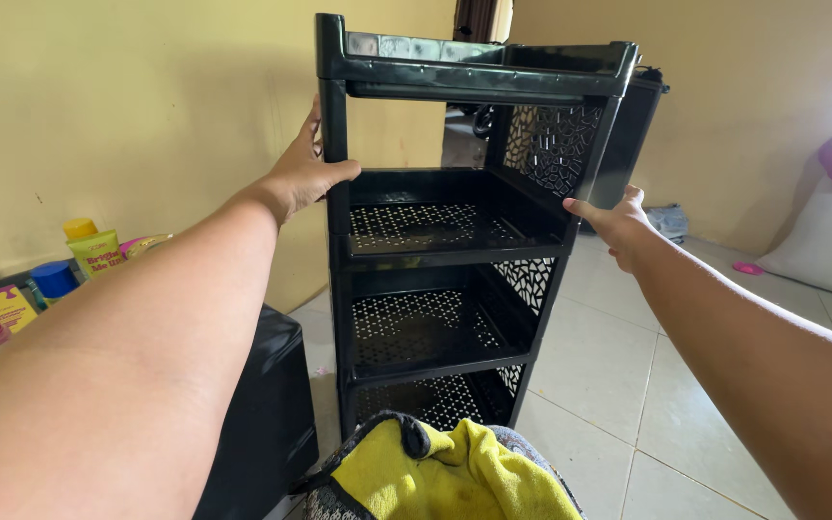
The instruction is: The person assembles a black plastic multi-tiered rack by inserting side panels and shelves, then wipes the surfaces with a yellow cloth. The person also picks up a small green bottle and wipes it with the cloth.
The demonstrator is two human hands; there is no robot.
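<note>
Straight ahead, upright tall black perforated plastic shelf rack (455, 260): left hand (305, 173) wrapped round front-left post, right hand (618, 226) gripping right-side post, approx. level.

Probably a home: tiled floor (628, 385), yellow walls (146, 96), toiletry bottles (93, 248), a pillow (825, 241).

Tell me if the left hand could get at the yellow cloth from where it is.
Probably yes. The left hand grips the front left post of the black rack, and the yellow cloth lies low in front of the rack, uncovered. Nothing stands between them; the hand would have to let go first.
</note>
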